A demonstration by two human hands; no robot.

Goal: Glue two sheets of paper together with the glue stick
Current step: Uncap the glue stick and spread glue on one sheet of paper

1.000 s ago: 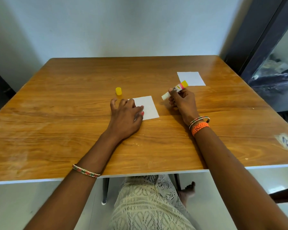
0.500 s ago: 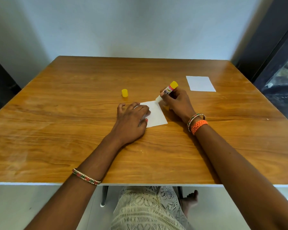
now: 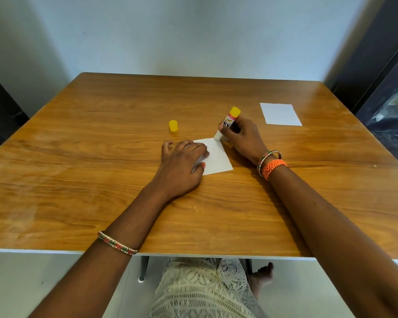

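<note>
A small white sheet of paper (image 3: 217,158) lies in the middle of the wooden table (image 3: 101,180). My left hand (image 3: 182,165) presses down on its left part with fingers spread over it. My right hand (image 3: 242,138) grips an uncapped glue stick (image 3: 228,122) with a yellow end, tilted, its white tip touching the sheet's far corner. A second white sheet (image 3: 280,114) lies apart at the far right. The yellow cap (image 3: 173,126) stands on the table beyond my left hand.
A pale wall runs behind the table. A dark door or window frame (image 3: 381,65) stands at the right. My lap in a lace garment (image 3: 205,292) and a bare foot show under the near table edge.
My right hand brought the glue stick from the right of the sheet down onto its far corner and turned it more upright. The left hand stayed on the sheet.
</note>
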